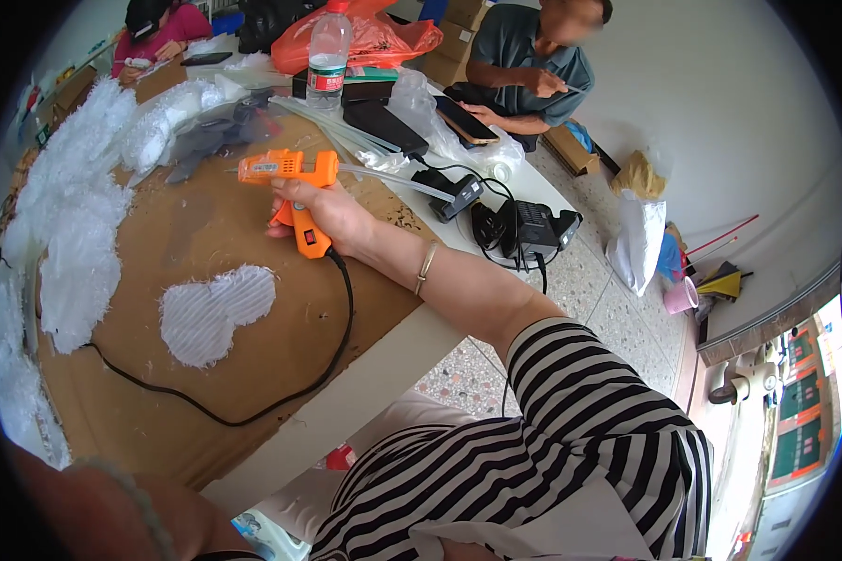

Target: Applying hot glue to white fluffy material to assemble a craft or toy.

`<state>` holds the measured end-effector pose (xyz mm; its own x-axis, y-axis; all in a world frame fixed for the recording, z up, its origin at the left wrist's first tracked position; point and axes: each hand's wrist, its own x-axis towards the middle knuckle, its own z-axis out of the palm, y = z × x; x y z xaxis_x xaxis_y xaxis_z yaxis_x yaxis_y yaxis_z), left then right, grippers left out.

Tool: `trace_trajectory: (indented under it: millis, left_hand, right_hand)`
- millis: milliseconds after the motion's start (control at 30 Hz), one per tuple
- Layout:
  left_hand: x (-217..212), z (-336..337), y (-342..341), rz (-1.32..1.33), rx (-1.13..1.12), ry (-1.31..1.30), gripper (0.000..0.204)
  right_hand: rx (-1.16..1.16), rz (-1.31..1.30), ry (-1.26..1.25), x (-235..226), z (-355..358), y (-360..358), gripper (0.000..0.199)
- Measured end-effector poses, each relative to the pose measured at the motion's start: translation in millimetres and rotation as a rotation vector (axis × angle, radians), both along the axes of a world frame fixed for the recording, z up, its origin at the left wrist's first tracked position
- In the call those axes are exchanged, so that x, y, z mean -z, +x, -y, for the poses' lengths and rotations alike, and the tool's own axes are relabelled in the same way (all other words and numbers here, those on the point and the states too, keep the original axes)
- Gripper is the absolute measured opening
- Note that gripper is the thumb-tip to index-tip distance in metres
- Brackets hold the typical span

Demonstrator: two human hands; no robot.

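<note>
My right hand [323,213] is wrapped round the handle of an orange hot glue gun [311,168]. Its nozzle points left, above the brown cardboard [187,393] on the table. A clear glue stick [388,177] juts from the back of the gun, and a black cord [348,313] runs from its grip. Nearer me on the cardboard lies a white ribbed, heart-like piece of fabric [217,313], apart from both hands. My left hand [61,496] is dim and blurred at the lower left rim; its fingers are hidden.
White fluffy pieces [84,262] are heaped along the left. A water bottle [327,56], a red plastic bag [365,37], a phone [466,120] and black power adapters [533,229] stand or lie farther back. Two people sit across the table, one [533,70] at the right.
</note>
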<state>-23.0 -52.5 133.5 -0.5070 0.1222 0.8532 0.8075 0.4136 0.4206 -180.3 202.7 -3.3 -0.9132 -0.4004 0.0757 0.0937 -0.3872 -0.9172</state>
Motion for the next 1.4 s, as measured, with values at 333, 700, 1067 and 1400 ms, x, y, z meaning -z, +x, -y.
trace_trajectory:
  millis: [333,700,1067,1400]
  left_hand:
    - [-80,40,-28,-0.511,-0.271,-0.039,0.031]
    - [-146,31,1,-0.809,-0.489,-0.101,0.029]
    - [-78,-108,-117,-0.464,-0.086,-0.005,0.026]
    - [-22,-188,-119,-0.176,0.132,0.042,0.024]
  right_hand:
    - [-0.009,0.099,0.02,-2,7,13,0.023]
    - [-0.069,0.056,-0.009,12,4,19,0.022]
    - [-0.11,0.066,0.12,18,28,-1,0.025]
    - [-0.027,0.006,-0.02,-1,26,10,0.019]
